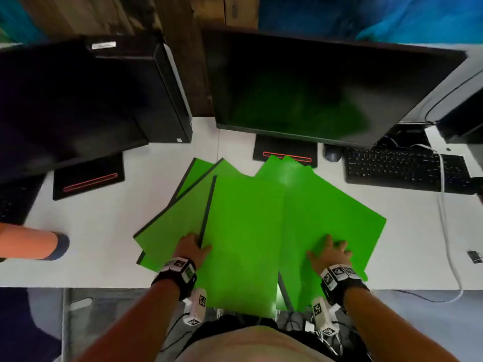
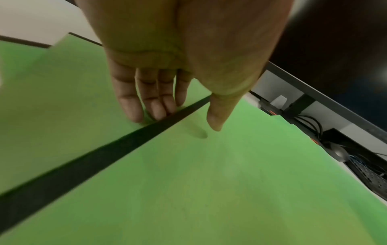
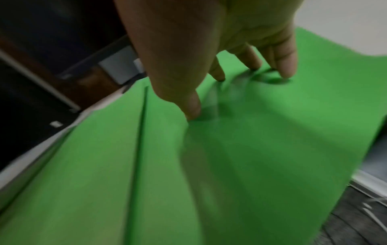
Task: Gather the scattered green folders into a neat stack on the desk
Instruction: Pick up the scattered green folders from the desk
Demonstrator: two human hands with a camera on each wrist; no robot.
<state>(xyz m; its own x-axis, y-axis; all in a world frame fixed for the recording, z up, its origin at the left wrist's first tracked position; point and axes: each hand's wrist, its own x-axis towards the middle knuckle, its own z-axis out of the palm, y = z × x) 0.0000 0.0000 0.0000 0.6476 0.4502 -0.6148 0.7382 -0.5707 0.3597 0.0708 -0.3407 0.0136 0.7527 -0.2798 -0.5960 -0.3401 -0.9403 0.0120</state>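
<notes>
Several green folders lie fanned out on the white desk (image 1: 109,231). The top folder (image 1: 243,244) sits in the middle, and its near end hangs over the desk's front edge. More folders splay out to the left (image 1: 167,226) and to the right (image 1: 337,215). My left hand (image 1: 194,246) is at the top folder's black spine (image 2: 117,142). Its straight fingers (image 2: 130,107) touch the lower folder and the thumb hovers over the top one. My right hand (image 1: 329,250) rests with spread fingertips (image 3: 286,69) on the right folder (image 3: 282,132).
Two dark monitors (image 1: 313,95) on stands (image 1: 285,152) stand behind the folders, with a black PC tower (image 1: 146,87) between them. A keyboard (image 1: 402,168), a mouse (image 1: 332,152) and a white cable (image 1: 444,218) are at right. Another person's orange sleeve (image 1: 28,241) lies at left.
</notes>
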